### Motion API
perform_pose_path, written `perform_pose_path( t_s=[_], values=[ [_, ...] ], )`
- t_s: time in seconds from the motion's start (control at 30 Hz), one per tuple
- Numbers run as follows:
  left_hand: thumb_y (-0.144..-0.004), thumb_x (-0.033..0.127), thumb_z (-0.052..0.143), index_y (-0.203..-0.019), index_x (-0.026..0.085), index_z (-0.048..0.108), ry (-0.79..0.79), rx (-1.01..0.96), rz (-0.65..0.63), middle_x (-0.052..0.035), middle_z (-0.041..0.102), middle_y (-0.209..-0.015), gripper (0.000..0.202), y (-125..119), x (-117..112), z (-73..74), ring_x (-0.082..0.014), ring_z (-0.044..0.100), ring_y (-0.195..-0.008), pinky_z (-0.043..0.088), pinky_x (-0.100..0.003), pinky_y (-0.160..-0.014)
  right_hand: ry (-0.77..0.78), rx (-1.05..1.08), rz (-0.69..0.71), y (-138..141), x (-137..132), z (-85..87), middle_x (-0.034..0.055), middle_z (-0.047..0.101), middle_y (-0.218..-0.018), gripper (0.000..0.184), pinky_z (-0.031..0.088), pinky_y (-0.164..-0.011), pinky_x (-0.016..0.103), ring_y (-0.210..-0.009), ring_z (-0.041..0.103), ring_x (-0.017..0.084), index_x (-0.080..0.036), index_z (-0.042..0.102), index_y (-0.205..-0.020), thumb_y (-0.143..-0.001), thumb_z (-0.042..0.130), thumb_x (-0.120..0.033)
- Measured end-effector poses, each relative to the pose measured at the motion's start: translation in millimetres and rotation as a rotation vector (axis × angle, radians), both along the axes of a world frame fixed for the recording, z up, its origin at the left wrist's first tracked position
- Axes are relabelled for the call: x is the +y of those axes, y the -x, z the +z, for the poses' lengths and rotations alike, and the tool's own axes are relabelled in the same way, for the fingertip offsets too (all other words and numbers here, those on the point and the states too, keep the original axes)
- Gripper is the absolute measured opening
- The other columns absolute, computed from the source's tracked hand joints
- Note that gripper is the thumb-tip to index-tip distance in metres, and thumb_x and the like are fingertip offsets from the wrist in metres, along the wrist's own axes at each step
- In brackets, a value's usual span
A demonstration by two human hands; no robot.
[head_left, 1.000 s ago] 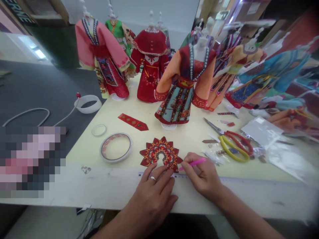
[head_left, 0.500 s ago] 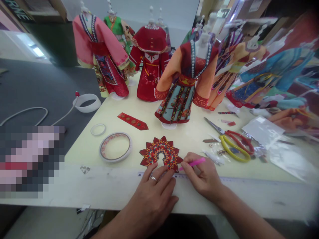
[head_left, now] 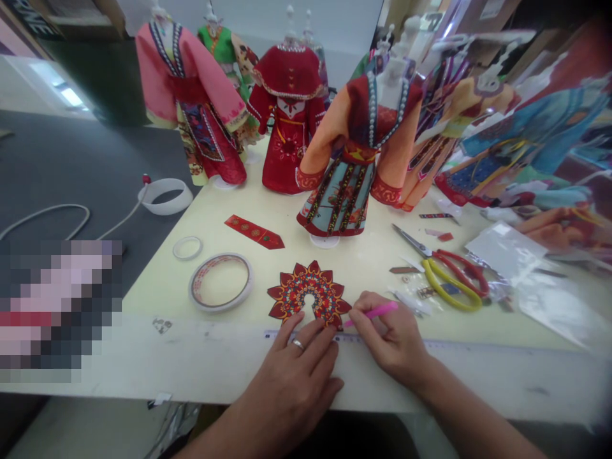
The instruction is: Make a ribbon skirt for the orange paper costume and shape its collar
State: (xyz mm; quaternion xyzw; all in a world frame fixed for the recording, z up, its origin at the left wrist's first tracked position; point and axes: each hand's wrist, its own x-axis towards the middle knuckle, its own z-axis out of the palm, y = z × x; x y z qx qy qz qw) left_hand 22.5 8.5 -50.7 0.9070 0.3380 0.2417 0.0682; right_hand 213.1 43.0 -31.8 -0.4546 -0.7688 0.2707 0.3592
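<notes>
A red patterned fabric collar piece (head_left: pixel 329 294), ring-like with pointed petals and a gap at its lower side, lies flat on the table (head_left: pixel 129 370). My left hand (head_left: pixel 299 373), with a ring on one finger, rests its outstretched fingertips on the lower edge of this piece. Pinched in my right hand (head_left: pixel 399 347) is a slim pink pen (head_left: pixel 384 310), its tip close to the lower right petals. Under my fingers runs a long clear ruler (head_left: pixel 459 347), parallel to the front edge. My left fingers hide part of the collar piece and of the ruler.
Scissors (head_left: pixel 447 280) with red and yellow handles lie at right, near plastic bags (head_left: pixel 507 252). Tape rolls (head_left: pixel 194 290) and a red pointed strip (head_left: pixel 253 231) are at left. Small dressed mannequins, one in orange sleeves (head_left: pixel 325 140), stand along the back.
The view has shifted very slightly. My right hand and the pink pen have moved a touch to the right; my left hand stays on the collar piece.
</notes>
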Motion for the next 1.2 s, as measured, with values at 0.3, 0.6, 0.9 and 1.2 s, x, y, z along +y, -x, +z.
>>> perform_pose_path(
  t_s=[0.3,0.6,0.9,1.2],
  values=[
    [-0.088,0.025,0.048,-0.111,0.012,0.057,0.019,0.033,-0.005,-0.0082,0.059,-0.121,0.028,0.4,-0.4,1.0,-0.0258,0.047,-0.115,0.028,-0.049,-0.104,0.007,-0.016,0.0,-0.2,-0.3,0.2,-0.0016,0.052,-0.063,0.014,0.037,-0.056,0.025,-0.057,0.049,0.01,-0.017,0.051,-0.072,-0.085,0.048,-0.016],
    [-0.089,0.024,0.046,-0.111,0.012,0.057,0.024,0.08,-0.053,-0.009,0.057,-0.124,0.027,0.7,-2.0,5.6,-0.0271,0.043,-0.119,0.026,-0.05,-0.105,0.023,-0.032,-0.051,1.8,0.5,0.4,-0.0018,0.054,-0.062,0.015,0.039,-0.056,0.023,-0.056,0.051,0.01,-0.017,0.052,-0.072,-0.086,0.048,-0.02],
    [-0.086,0.022,0.049,-0.109,0.01,0.057,0.007,0.037,-0.062,-0.0104,0.059,-0.12,0.026,0.4,-1.6,2.5,-0.0269,0.047,-0.117,0.029,-0.051,-0.104,0.146,-0.013,-0.132,4.1,4.2,1.4,-0.0016,0.054,-0.059,0.021,0.038,-0.052,0.022,-0.053,0.05,0.01,-0.018,0.052,-0.068,-0.087,0.047,-0.025],
    [-0.085,0.018,0.052,-0.107,0.009,0.058,-0.013,-0.031,-0.063,-0.0099,0.065,-0.108,0.024,0.6,-1.1,3.7,-0.0265,0.052,-0.112,0.033,-0.051,-0.104,0.169,0.016,-0.139,3.5,4.1,2.2,-0.0025,0.053,-0.06,0.02,0.038,-0.052,0.022,-0.053,0.049,0.009,-0.017,0.051,-0.068,-0.087,0.047,-0.024]
  ],
)
